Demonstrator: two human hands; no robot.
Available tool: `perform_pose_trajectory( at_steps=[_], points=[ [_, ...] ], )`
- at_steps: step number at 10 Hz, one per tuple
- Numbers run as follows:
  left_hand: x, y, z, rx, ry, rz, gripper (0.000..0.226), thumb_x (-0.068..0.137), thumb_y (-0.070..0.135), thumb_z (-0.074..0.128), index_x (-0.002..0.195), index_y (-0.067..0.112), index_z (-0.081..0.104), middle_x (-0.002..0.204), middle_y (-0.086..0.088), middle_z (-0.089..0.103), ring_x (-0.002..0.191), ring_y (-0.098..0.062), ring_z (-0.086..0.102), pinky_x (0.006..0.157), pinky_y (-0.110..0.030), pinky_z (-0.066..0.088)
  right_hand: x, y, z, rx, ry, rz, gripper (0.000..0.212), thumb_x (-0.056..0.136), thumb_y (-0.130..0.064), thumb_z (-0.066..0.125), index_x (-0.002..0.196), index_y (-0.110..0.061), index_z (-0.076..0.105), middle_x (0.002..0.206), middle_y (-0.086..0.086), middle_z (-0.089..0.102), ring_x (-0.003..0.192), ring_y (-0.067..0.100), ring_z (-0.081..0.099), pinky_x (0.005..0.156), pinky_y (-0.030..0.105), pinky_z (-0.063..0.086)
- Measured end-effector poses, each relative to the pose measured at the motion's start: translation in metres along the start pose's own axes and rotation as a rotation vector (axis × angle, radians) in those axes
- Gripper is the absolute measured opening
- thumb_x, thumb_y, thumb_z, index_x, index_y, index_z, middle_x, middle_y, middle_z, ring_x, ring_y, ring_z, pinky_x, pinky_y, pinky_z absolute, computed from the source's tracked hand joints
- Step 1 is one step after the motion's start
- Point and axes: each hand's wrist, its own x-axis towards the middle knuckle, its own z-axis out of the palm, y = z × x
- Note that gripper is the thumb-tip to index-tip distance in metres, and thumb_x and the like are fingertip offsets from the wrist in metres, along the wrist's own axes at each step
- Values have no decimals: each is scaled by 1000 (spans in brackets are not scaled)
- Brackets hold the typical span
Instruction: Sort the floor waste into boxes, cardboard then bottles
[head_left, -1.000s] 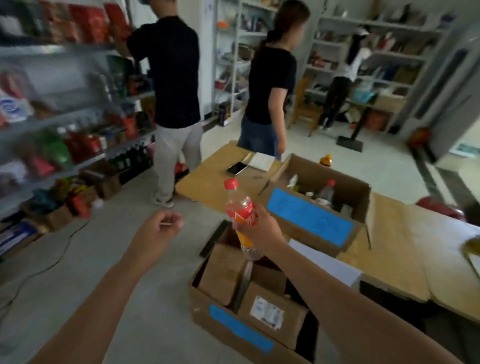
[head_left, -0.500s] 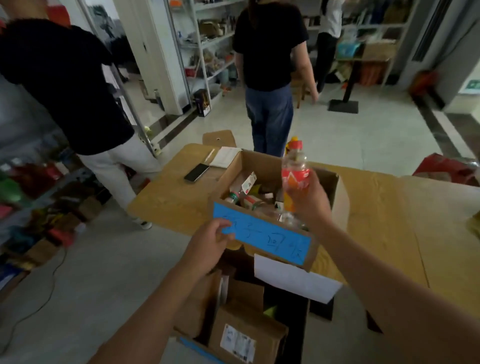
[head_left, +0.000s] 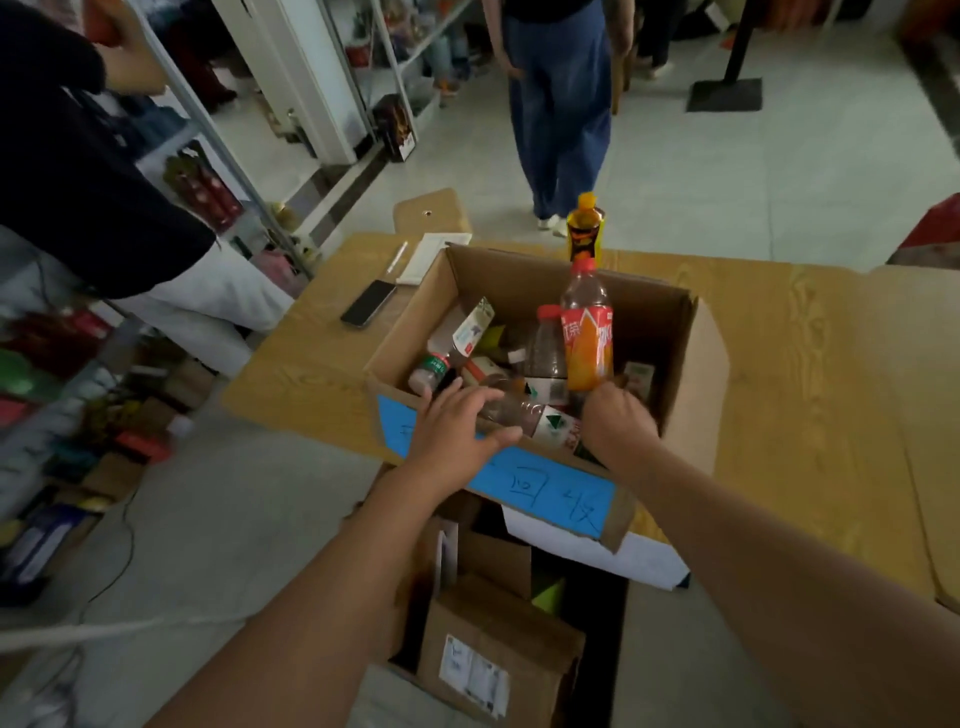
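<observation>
Nearly home, this one: the right hand (head_left: 618, 426) grips the orange-labelled bottle (head_left: 587, 338) by its base, fingers curled round it, holding it upright just inside the bottle box (head_left: 696, 389) on the table (head_left: 779, 415). The left hand (head_left: 457, 426) rests on the box's near rim, fingers spread. Cardboard pieces (head_left: 498, 623) lie stacked below the table edge, so that stage looks done, while this bottle is not yet released.
</observation>
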Motion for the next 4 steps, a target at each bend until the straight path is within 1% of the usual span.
perform_pose_trajectory(
  at_steps=[1,2,3,4],
  points=[
    [-15,5,-8,-175,42,-86,44,94,44,56,135,30,50,152,3,37,148,-19,15,119,-43,16,0,-1,4,29,-18,-20,35,95,-13,53,128,-5,46,123,12,57,110,26,58,94,41,51],
    [-31,7,-14,-270,114,-107,38,96,41,53,132,30,51,139,7,46,128,-9,41,92,-19,42,-10,-7,0,83,14,18,73,92,-18,57,151,-2,16,135,18,47,119,32,52,97,44,48],
    [-51,4,-12,-350,159,-153,32,97,37,52,128,28,53,126,12,50,109,-1,49,65,-7,39,-25,-6,-7,168,13,20,74,92,-20,57,151,-5,14,133,17,47,116,33,54,95,47,51],
    [-82,-1,-3,-350,185,-161,30,98,34,52,126,26,54,126,7,52,111,-3,50,65,-7,41,-51,1,-14,233,-21,-57,44,91,-21,56,132,-18,40,109,6,58,89,23,64,68,38,58]
  ],
)
